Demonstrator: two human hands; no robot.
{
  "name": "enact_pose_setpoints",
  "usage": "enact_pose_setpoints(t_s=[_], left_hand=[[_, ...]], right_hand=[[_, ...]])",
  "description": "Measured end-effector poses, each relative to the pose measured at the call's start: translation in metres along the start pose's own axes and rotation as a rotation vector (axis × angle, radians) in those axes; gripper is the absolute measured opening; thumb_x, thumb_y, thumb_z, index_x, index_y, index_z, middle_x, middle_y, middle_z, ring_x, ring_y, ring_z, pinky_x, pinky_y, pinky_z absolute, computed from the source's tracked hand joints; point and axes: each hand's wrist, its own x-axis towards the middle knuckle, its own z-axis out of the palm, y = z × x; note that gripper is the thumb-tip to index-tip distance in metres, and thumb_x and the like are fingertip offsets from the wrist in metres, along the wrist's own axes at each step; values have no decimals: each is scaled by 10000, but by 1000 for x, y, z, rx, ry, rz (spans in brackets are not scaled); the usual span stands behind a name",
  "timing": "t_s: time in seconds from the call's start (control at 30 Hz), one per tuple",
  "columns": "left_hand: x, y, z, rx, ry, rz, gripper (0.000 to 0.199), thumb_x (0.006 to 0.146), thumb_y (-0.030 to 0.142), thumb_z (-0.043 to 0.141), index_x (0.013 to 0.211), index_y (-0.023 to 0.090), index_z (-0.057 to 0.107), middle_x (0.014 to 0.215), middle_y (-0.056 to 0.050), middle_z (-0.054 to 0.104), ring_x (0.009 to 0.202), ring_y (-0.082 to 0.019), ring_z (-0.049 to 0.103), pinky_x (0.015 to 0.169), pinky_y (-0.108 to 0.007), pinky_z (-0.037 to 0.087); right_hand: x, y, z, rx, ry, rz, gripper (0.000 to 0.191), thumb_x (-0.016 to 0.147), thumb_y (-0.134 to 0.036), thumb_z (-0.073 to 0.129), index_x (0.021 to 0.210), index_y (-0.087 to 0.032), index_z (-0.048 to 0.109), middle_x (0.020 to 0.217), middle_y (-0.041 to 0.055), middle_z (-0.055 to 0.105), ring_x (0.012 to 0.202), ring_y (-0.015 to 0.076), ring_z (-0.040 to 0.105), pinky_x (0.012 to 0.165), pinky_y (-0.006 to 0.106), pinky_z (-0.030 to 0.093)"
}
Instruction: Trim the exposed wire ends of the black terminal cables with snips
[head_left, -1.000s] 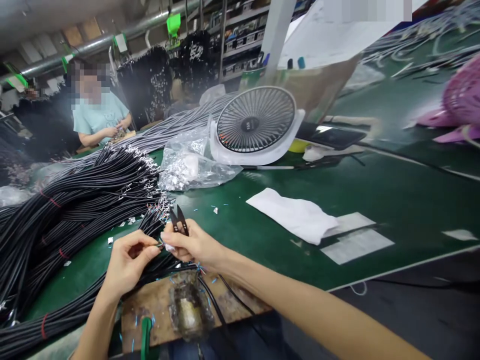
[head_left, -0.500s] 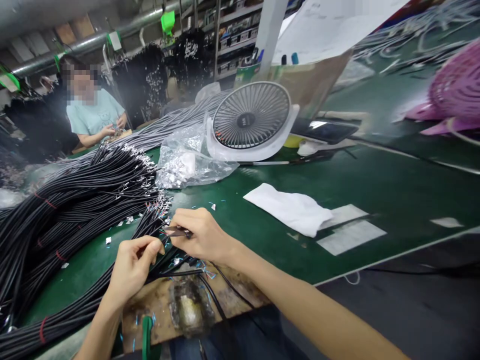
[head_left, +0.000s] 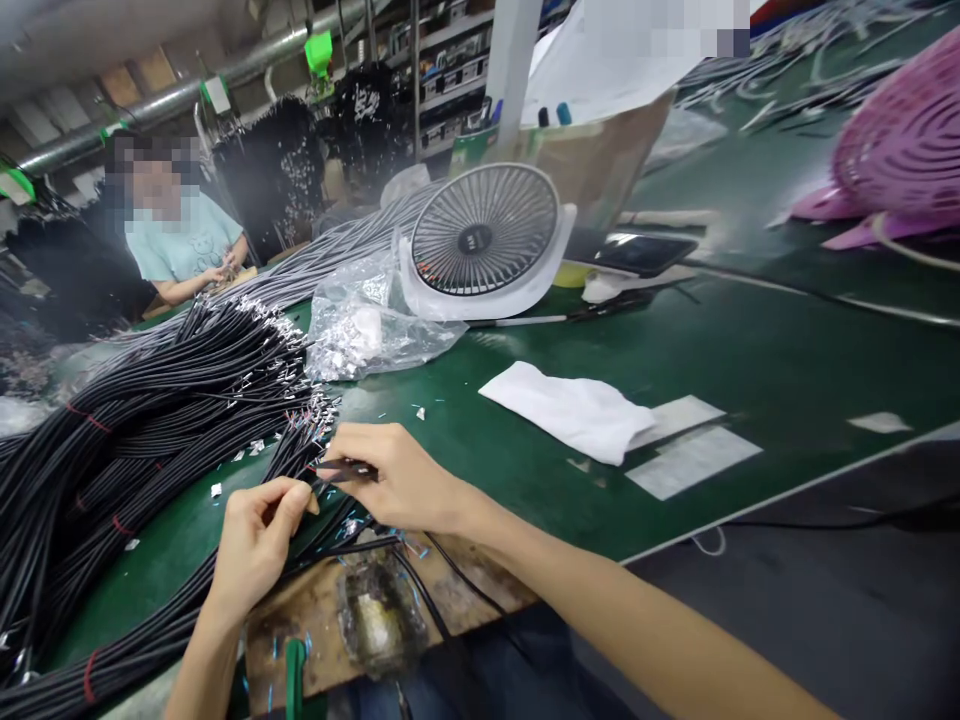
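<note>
Left hand (head_left: 253, 535): thumb and forefinger pinched together, and whether a wire sits between them I can't make out.
Right hand (head_left: 391, 478): clamped on the snips (head_left: 346, 471), one pair, dark tips just beside the left fingertips, handles hidden in the fist.
Black cables (head_left: 157, 390): too many to count, heaped along the left of the bench (head_left: 765, 350), frayed ends reaching the hands, far lengths cut off at left; at least three red ties (head_left: 89, 678).
Board (head_left: 322, 660): one, at the bench's near edge, one grimy block (head_left: 379, 615) on it, one green handle (head_left: 295, 675) cut off below.
Fans: two, a round one (head_left: 486, 230) mid-bench and a pink one (head_left: 900, 150), cut off at right.
Cloth (head_left: 566, 408): one, white, towards the near edge.
Co-worker (head_left: 184, 235): one, beyond the cables, handful too small to tell.
</note>
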Motion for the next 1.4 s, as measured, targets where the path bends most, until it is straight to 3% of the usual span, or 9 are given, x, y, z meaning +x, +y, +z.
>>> enact_pose_setpoints(t_s=[0.17, 0.37, 0.57, 0.7, 0.8, 0.93, 1.03, 1.17, 1.4], left_hand=[[1, 1, 0, -3, 96, 151, 201, 774, 330, 622, 685, 154, 661, 598, -10, 586, 539, -115, 499, 494, -203, 377], [-3, 3, 11, 106, 222, 182, 115, 718, 242, 683, 664, 174, 607, 572, 13, 576, 517, -109, 480, 487, -203, 373], [-2, 6, 6, 36, 157, 160, 191, 768, 308, 618, 650, 157, 621, 573, 8, 563, 508, -101, 465, 459, -191, 352], [-1, 4, 3, 59, -18, 57, 313, 812, 366, 548, 616, 135, 629, 473, 26, 437, 432, -79, 365, 408, -190, 275], [-1, 1, 3, 35, -53, 11, 342, 818, 400, 531, 619, 134, 616, 478, 25, 418, 429, -82, 361, 408, -193, 268], [0, -2, 1, -3, 2, -33, 355, 817, 431, 526, 640, 134, 610, 480, 30, 395, 440, -82, 336, 421, -192, 263], [1, -3, -1, -2, -1, -1, 368, 807, 449, 543, 646, 127, 621, 509, 17, 434, 469, -83, 350, 445, -193, 276], [1, -3, -3, 24, -24, 21, 378, 820, 448, 534, 649, 124, 630, 506, 18, 421, 473, -80, 338, 465, -196, 278], [0, 0, -2, 8, -33, -21, 363, 819, 441, 539, 649, 128, 608, 499, 24, 393, 473, -80, 326, 448, -191, 270]], right_hand=[[-2, 3, 14, 503, -92, 433, 256, 753, -351, 498, 584, -168, 439, 495, -62, 347, 448, 59, 297, 450, 204, 264], [1, 3, 16, 252, 220, 399, 253, 691, -272, 507, 503, -163, 378, 500, -52, 330, 495, 55, 300, 481, 205, 255], [4, 3, 10, 465, -166, 319, 259, 703, -358, 496, 538, -174, 416, 473, -56, 367, 430, 54, 304, 436, 201, 268], [8, 7, -30, -162, 330, -14, 198, 687, -263, 514, 527, -163, 454, 537, -19, 454, 508, 76, 373, 516, 222, 307], [10, 12, -49, -358, 793, 72, 244, 756, -295, 515, 554, -159, 491, 503, -20, 444, 480, 83, 365, 521, 239, 320], [10, 13, -27, -127, 241, 187, 84, 720, -163, 589, 645, -131, 611, 684, 33, 623, 598, 108, 520, 629, 254, 423], [8, 10, -6, 274, 16, 276, 83, 747, -183, 594, 762, -118, 643, 751, 48, 671, 669, 124, 592, 656, 252, 458], [4, 5, -5, 585, -102, 256, 185, 732, -147, 585, 903, -107, 641, 789, 49, 690, 763, 126, 633, 732, 252, 479], [2, -1, -9, 519, -5, 284, 97, 666, -154, 647, 754, -113, 643, 703, 17, 644, 638, 93, 584, 639, 217, 465]])
